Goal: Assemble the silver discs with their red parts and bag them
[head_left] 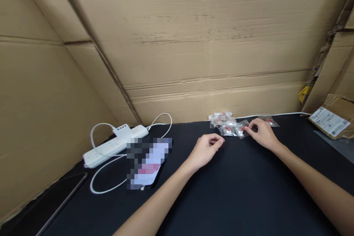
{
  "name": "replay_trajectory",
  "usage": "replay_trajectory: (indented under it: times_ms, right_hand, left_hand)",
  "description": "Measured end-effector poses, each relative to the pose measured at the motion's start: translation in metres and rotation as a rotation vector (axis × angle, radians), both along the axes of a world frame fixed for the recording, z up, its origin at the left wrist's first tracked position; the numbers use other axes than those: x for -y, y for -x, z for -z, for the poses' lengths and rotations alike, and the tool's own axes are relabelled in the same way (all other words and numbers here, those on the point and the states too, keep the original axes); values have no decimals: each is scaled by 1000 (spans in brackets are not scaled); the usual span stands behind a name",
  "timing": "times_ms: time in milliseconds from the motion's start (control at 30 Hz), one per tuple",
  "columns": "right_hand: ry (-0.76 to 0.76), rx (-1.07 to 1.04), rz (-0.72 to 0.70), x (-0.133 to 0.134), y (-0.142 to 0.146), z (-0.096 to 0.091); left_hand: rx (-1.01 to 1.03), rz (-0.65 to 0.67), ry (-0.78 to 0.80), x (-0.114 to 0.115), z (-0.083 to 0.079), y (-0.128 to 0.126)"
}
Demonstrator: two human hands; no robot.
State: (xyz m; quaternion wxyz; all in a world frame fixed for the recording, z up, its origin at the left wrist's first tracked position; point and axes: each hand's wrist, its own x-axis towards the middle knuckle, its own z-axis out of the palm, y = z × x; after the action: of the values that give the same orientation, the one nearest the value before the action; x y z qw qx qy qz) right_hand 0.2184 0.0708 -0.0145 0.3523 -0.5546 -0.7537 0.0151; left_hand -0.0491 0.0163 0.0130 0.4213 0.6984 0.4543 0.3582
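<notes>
Several small clear plastic packets (227, 128), each with a round silvery piece and a bit of red inside, lie in an overlapping pile at the back of the black table. My right hand (262, 132) is at the pile's right side, its thumb and fingers closed on the edge of one clear packet (241, 129). Just in front of the pile, my left hand (206, 149) hovers near the table with fingers curled and tips together; nothing shows in them. Behind my right hand, another clear packet (269, 120) lies apart from the pile.
A white power strip (116, 145) with a plugged-in charger (123, 131) and looping white cables lies left, beside a phone (152, 164) with a blurred-out screen. A dark flat device (55, 202) lies front left. Cardboard walls (207, 55) enclose the table; a labelled brown package (332, 120) sits right.
</notes>
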Motion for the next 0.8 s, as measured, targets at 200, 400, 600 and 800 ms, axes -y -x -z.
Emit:
replay_trajectory:
  times_ms: [200,400,600,800]
  right_hand:
    - [40,102,78,-7,-6,11]
    - [-48,-6,56,-1,-2,-2]
    - [-121,-340,-120,27,32,-29]
    - [17,-599,-407,65,75,-41]
  left_hand:
    - [6,6,7,0,-1,0]
    - [12,11,-1,-1,-2,1]
    - [16,10,-14,2,-1,-3]
    - [286,10,116,11,-8,-10]
